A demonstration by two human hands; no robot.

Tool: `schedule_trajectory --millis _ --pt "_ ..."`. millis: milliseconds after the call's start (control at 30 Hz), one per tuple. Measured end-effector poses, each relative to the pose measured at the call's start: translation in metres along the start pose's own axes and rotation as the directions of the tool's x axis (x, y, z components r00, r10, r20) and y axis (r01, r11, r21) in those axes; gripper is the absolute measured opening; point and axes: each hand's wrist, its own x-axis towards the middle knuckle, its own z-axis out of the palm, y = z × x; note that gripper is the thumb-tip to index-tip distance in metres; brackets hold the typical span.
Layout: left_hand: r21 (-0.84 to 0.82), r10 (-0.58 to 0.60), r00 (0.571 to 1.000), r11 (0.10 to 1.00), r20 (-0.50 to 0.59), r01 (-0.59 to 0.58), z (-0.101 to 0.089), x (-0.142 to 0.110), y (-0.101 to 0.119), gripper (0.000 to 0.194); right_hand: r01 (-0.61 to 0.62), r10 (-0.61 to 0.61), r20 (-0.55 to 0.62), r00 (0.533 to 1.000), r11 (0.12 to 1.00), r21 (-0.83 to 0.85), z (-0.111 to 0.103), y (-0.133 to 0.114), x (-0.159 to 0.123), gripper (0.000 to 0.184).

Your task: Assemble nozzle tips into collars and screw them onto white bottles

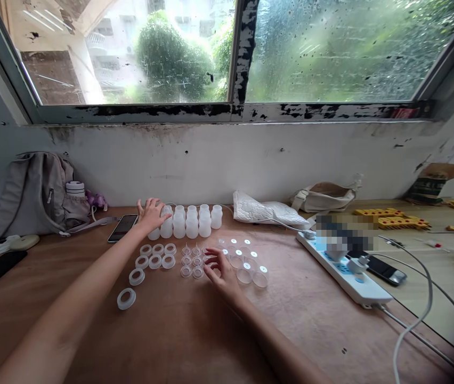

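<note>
Tabletop [163, 341], left hand [151, 216] partly hiding bottles [192, 228], right hand [224, 274] overlapping clear pieces [186, 261]

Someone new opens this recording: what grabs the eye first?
Likely the rows of frosted white bottles toward the back of the brown tabletop, with the left hand at their left end. Nearer the viewer, the right hand is beside small clear parts. Above, a large window with flaking paint spans the view.

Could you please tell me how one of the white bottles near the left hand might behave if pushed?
The white bottles look like frosted plastic, so probably light. Being upright and narrow, one might tip, and its rounded sides could let it roll.
</note>
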Motion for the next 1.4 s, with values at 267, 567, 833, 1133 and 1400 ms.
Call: schedule_trajectory --millis 267,567,833,1133,1400 --pt "-0.022 -0.009 1.000 1.000 0.003 0.009 0.005 -0.003 -0.002 0.041 -0.010 0.010 0.011 1.000 1.000 -0.006 0.000 0.001 0.001 0.032" --pt "-0.001 -0.043 0.999 0.999 0.007 0.043 0.004 -0.011 -0.002 0.040 -0.047 0.048 0.037 0.998 0.998 -0.032 0.001 0.004 0.001 0.031" --pt "-0.014 0.050 0.985 0.999 -0.165 -0.053 -0.010 -0.023 0.008 0.043 -0.101 0.106 0.033 0.994 0.987 -0.127 0.001 0.010 0.003 0.031" --pt "-0.175 0.366 0.931 0.915 -0.021 -0.364 0.005 -0.117 0.028 0.024 0.033 0.004 0.099 0.995 0.929 -0.370 0.010 0.031 -0.005 0.016" --pt "-0.304 0.200 0.978 0.930 -0.060 -0.208 0.013 -0.136 0.043 0.011 0.019 0.003 0.065 0.998 0.943 -0.334 0.011 0.023 -0.006 0.011"
